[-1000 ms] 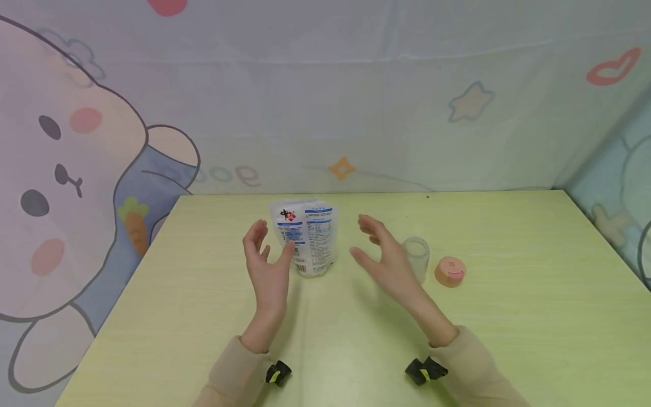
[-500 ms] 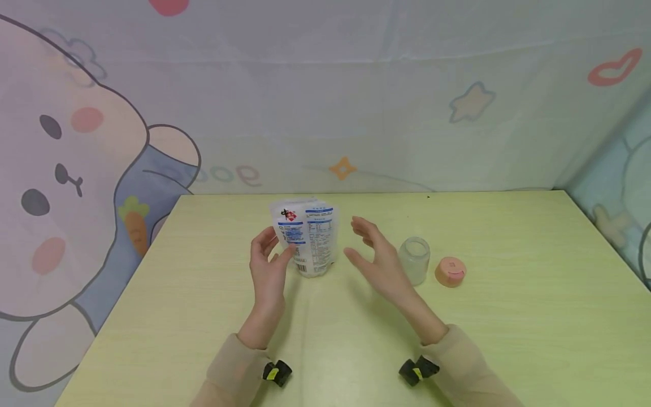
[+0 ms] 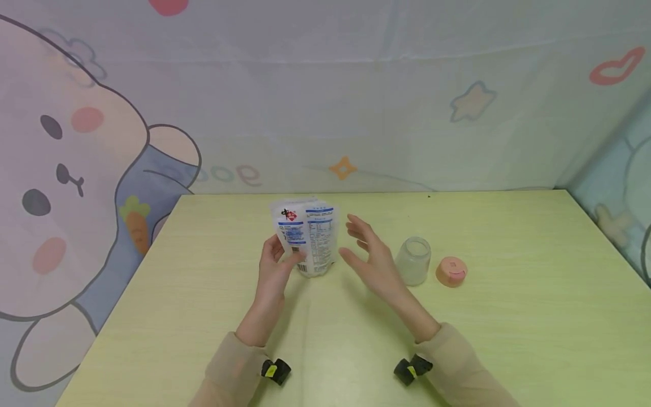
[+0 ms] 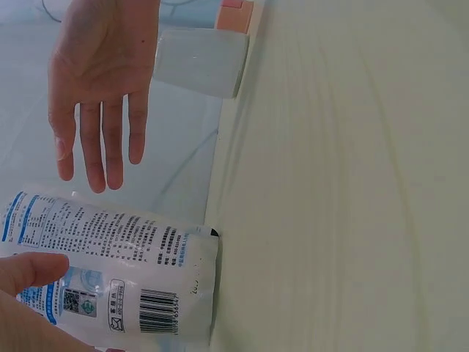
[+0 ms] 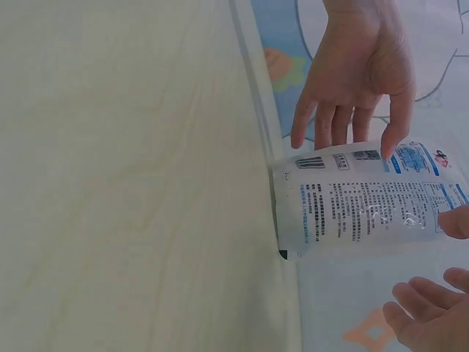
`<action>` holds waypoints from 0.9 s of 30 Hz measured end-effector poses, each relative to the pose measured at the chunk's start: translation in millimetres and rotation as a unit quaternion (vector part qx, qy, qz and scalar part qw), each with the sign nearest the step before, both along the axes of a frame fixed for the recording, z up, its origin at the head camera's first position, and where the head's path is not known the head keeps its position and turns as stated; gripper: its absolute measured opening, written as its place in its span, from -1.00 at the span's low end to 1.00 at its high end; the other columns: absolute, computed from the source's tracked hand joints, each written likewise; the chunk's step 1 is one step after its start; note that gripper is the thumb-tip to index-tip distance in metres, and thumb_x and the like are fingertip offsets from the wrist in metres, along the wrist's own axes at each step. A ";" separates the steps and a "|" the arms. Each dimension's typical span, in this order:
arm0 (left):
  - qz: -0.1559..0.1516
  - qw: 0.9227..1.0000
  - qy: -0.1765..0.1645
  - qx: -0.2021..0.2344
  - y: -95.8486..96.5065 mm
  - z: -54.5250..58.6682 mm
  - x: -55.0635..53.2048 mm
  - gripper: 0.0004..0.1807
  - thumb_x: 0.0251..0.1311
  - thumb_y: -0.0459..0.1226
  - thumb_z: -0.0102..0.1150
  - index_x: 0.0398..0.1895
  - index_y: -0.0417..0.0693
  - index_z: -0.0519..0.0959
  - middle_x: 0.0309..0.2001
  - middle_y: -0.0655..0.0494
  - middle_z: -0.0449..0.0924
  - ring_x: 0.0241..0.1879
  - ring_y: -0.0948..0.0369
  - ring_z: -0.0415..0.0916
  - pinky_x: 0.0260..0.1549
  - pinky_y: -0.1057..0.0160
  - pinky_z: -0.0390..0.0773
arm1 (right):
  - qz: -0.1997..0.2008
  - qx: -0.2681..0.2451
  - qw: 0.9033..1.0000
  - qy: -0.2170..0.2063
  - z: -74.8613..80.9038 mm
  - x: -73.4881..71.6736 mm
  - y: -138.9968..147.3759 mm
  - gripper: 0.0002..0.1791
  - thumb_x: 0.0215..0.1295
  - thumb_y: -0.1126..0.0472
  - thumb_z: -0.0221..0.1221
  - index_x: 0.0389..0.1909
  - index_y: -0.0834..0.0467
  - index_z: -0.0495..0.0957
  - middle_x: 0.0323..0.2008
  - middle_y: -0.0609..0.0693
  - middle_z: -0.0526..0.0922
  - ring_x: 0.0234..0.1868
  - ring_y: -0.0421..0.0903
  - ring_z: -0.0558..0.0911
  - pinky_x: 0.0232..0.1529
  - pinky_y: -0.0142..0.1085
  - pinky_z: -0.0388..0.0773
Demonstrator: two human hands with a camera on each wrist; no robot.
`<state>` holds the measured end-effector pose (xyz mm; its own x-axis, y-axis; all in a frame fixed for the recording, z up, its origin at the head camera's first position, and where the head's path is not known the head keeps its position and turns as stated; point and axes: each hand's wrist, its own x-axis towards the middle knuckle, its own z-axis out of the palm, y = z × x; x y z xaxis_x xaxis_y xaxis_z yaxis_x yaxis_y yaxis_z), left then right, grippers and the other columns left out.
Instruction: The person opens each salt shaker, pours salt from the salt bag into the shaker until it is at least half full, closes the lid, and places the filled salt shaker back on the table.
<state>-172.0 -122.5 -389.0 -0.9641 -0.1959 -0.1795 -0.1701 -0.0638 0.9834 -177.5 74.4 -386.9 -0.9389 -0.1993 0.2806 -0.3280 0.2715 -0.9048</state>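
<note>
A white stand-up pouch (image 3: 320,240) with blue print, a barcode and a red logo stands upright on the table. My left hand (image 3: 274,271) is at its lower left side, with the thumb (image 4: 44,268) across the printed front and the other fingers going behind the edge. To the right of the pouch my right hand (image 3: 376,268) is held with fingers apart and nothing between them, its fingertips a short way from the pouch's side. Just beyond that hand stands a clear glass jar (image 3: 418,263) without a lid. Beside the jar lies a pinkish-orange cap (image 3: 451,272).
The light wooden table (image 3: 534,316) runs back to a cloth backdrop (image 3: 305,113) printed with cartoon figures. Each wrist carries a small black camera on the sleeve.
My left hand has moved right onto the pouch, its thumb now over the front. My right hand has shifted left toward the pouch, uncovering more of the jar. The pouch stays in place.
</note>
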 end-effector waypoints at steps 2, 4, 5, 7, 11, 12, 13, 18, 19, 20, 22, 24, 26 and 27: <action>-0.010 1.000 -0.005 0.007 -1.2 -1.5 -1.0 -0.27 0.12 -0.41 0.18 0.38 -0.11 0.16 0.38 -0.06 0.22 0.44 0.00 0.08 0.43 -0.14 -0.01 | 0.001 -0.002 1.000 0.001 -0.5 -0.8 -1.3 -0.29 0.30 0.24 0.20 0.43 0.07 0.15 0.32 0.15 0.39 0.35 0.11 0.39 0.37 0.01 0.29; -0.019 1.000 -0.010 0.022 -2.2 -2.9 -2.3 -0.28 0.13 -0.42 0.17 0.37 -0.14 0.15 0.38 -0.08 0.23 0.43 0.01 0.11 0.45 -0.11 -0.01 | 0.003 -0.002 1.000 0.001 -0.8 -1.4 -2.2 -0.29 0.29 0.24 0.20 0.43 0.07 0.15 0.32 0.15 0.38 0.35 0.11 0.39 0.37 0.01 0.29; -0.023 0.999 -0.012 0.029 -2.7 -3.9 -3.1 -0.28 0.13 -0.42 0.17 0.37 -0.16 0.14 0.37 -0.09 0.23 0.42 0.00 0.13 0.45 -0.10 -0.02 | 0.003 -0.002 1.000 0.002 -0.8 -1.7 -2.6 -0.29 0.29 0.24 0.21 0.43 0.07 0.16 0.33 0.16 0.38 0.35 0.12 0.39 0.37 0.02 0.29; -0.029 0.999 -0.013 0.042 -3.7 -5.8 -5.0 -0.29 0.13 -0.44 0.16 0.36 -0.20 0.13 0.37 -0.13 0.24 0.41 -0.01 0.15 0.46 -0.07 -0.04 | 0.003 -0.002 1.000 0.002 -0.7 -2.4 -3.5 -0.29 0.29 0.24 0.20 0.43 0.07 0.15 0.33 0.18 0.38 0.35 0.12 0.38 0.38 0.02 0.28; -0.034 0.998 -0.024 0.050 -5.8 -9.0 -7.2 -0.30 0.13 -0.45 0.16 0.35 -0.21 0.15 0.37 -0.13 0.26 0.41 0.00 0.16 0.48 -0.08 -0.12 | 0.004 -0.002 1.000 -0.003 0.4 -3.9 -6.2 -0.29 0.30 0.24 0.19 0.43 0.05 0.15 0.33 0.17 0.38 0.35 0.11 0.38 0.38 0.00 0.29; -0.036 0.998 -0.026 0.053 -6.2 -9.3 -7.4 -0.30 0.13 -0.45 0.15 0.35 -0.21 0.14 0.37 -0.13 0.25 0.41 -0.01 0.16 0.48 -0.08 -0.13 | 0.004 -0.002 1.000 -0.004 0.9 -4.2 -7.1 -0.30 0.30 0.24 0.19 0.43 0.04 0.15 0.33 0.15 0.39 0.35 0.10 0.39 0.37 -0.01 0.29; -0.038 0.997 -0.029 0.053 -6.6 -9.4 -7.6 -0.30 0.13 -0.45 0.16 0.35 -0.21 0.14 0.37 -0.13 0.25 0.41 -0.01 0.16 0.48 -0.08 -0.14 | 0.005 -0.003 1.000 -0.006 1.2 -4.5 -8.1 -0.30 0.31 0.24 0.19 0.43 0.04 0.15 0.32 0.15 0.39 0.35 0.10 0.39 0.37 -0.01 0.30; -0.056 0.996 -0.039 0.058 -8.6 -9.0 -8.1 -0.29 0.16 -0.43 0.15 0.37 -0.21 0.12 0.40 -0.13 0.21 0.44 -0.02 0.10 0.48 -0.11 -0.19 | 0.005 -0.008 1.000 -0.006 1.7 -7.0 -13.3 -0.32 0.31 0.24 0.19 0.41 0.05 0.17 0.29 0.15 0.42 0.33 0.11 0.41 0.35 -0.01 0.33; -0.060 0.996 -0.042 0.055 -8.9 -9.2 -8.3 -0.29 0.16 -0.42 0.15 0.38 -0.21 0.11 0.41 -0.12 0.19 0.46 -0.02 0.07 0.48 -0.11 -0.19 | 0.005 -0.009 1.000 -0.005 1.5 -7.7 -14.2 -0.33 0.31 0.25 0.18 0.41 0.05 0.18 0.29 0.15 0.43 0.33 0.11 0.41 0.35 0.00 0.33; -0.067 0.995 -0.042 0.053 -9.2 -9.3 -8.3 -0.29 0.17 -0.42 0.15 0.38 -0.21 0.11 0.42 -0.12 0.19 0.47 -0.03 0.05 0.48 -0.12 -0.20 | 0.004 -0.011 1.000 -0.005 1.0 -8.4 -15.1 -0.33 0.31 0.25 0.18 0.41 0.05 0.18 0.28 0.15 0.43 0.32 0.11 0.41 0.35 0.01 0.33; -0.082 0.995 -0.044 0.047 -9.7 -9.9 -8.4 -0.30 0.18 -0.41 0.14 0.38 -0.21 0.11 0.42 -0.12 0.18 0.48 -0.04 0.01 0.48 -0.12 -0.21 | 0.004 -0.014 1.000 -0.006 -0.1 -9.8 -16.7 -0.34 0.31 0.26 0.18 0.41 0.04 0.19 0.27 0.14 0.45 0.32 0.11 0.42 0.34 0.02 0.33; -0.101 0.993 -0.044 0.041 -9.9 -10.7 -8.3 -0.31 0.19 -0.40 0.14 0.38 -0.20 0.11 0.42 -0.12 0.17 0.49 -0.05 -0.03 0.47 -0.14 -0.22 | 0.005 -0.016 1.000 -0.006 -1.2 -11.2 -18.0 -0.35 0.32 0.26 0.17 0.40 0.02 0.20 0.26 0.12 0.46 0.31 0.10 0.42 0.34 0.03 0.32; -0.118 0.991 -0.044 0.037 -9.7 -11.0 -7.7 -0.32 0.20 -0.40 0.14 0.38 -0.17 0.11 0.42 -0.11 0.18 0.49 -0.05 -0.04 0.47 -0.16 -0.22 | 0.006 -0.017 1.000 -0.006 -2.0 -12.3 -19.2 -0.36 0.33 0.25 0.16 0.40 0.00 0.20 0.26 0.12 0.47 0.31 0.09 0.43 0.34 0.04 0.32; -0.124 0.991 -0.043 0.032 -9.8 -11.5 -7.4 -0.32 0.21 -0.39 0.14 0.38 -0.16 0.11 0.42 -0.10 0.17 0.48 -0.06 -0.04 0.46 -0.18 -0.23 | 0.006 -0.018 1.000 -0.007 -2.1 -12.8 -19.9 -0.36 0.33 0.25 0.16 0.40 -0.01 0.21 0.26 0.12 0.47 0.31 0.09 0.43 0.34 0.04 0.32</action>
<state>-179.4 -132.3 -400.5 -0.9616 0.0591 -0.2680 -0.2719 -0.0722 0.9596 -190.2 54.5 -389.0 -0.9406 -0.2005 0.2741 -0.3178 0.2345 -0.9187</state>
